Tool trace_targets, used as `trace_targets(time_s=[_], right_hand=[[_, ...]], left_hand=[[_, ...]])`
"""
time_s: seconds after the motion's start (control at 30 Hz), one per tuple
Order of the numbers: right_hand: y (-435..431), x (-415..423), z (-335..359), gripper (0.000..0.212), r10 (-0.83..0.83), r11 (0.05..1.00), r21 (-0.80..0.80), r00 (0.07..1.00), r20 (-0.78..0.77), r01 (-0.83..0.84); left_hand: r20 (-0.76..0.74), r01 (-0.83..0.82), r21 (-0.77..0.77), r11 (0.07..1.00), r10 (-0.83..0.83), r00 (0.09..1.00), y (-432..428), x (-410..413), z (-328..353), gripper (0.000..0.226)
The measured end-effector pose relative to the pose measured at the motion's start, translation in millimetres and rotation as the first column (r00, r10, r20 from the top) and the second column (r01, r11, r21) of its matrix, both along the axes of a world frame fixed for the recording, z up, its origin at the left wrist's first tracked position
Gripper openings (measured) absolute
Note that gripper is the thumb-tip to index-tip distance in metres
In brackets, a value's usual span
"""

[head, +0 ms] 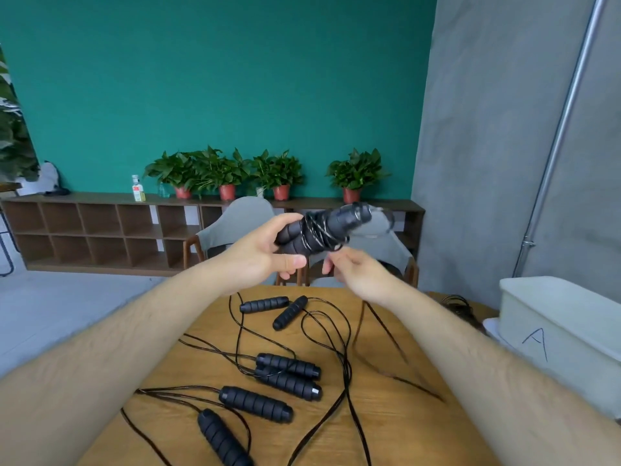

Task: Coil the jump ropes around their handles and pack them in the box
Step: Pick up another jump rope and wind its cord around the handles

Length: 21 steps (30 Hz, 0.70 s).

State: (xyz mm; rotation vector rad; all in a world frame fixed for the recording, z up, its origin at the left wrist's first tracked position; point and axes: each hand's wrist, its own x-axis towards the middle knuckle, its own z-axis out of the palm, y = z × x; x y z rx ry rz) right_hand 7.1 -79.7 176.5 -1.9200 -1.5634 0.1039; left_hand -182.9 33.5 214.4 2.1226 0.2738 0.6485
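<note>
My left hand [260, 255] grips a pair of black jump-rope handles [322, 230] held together above the table, with thin black rope wound around their middle. My right hand [356, 272] is just below and to the right of the bundle, fingers pinched on the loose rope end. On the wooden table [403, 415] lie several more black ribbed handles [287, 373], their thin ropes [339, 351] spread in loose loops. A pale box [564, 344] marked with the letter A stands at the table's right edge.
Grey chairs [235, 223] stand behind the table's far edge. A low wooden shelf [100, 230] with potted plants [228, 176] and a bottle runs along the green wall. A dark coiled rope [457, 304] lies just left of the box. A metal pole [557, 136] leans at right.
</note>
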Motion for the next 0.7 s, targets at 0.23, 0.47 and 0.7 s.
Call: trace_targets(time_s=[0.23, 0.47, 0.7], right_hand=[[4.0, -46.1, -22.1, 0.029, 0.057, 0.974, -0.225, 0.982, 0.179, -0.016], [-1.1, -59.6, 22.0, 0.016, 0.09, 0.989, -0.146, 0.844, 0.529, -0.014], [-1.6, -26.4, 57.6, 0.03, 0.019, 0.998, 0.026, 0.629, 0.777, -0.062]], left_hand=[[0.005, -0.356, 0.227, 0.906, 0.365, 0.931, 28.0, 19.6, -6.3, 0.057], [-0.185, -0.308, 0.616, 0.725, 0.513, 0.838, 35.9, 16.8, -28.2, 0.061], [-0.38, -0.021, 0.577, 0.817, 0.291, 0.878, 12.7, 4.4, -33.4, 0.065]])
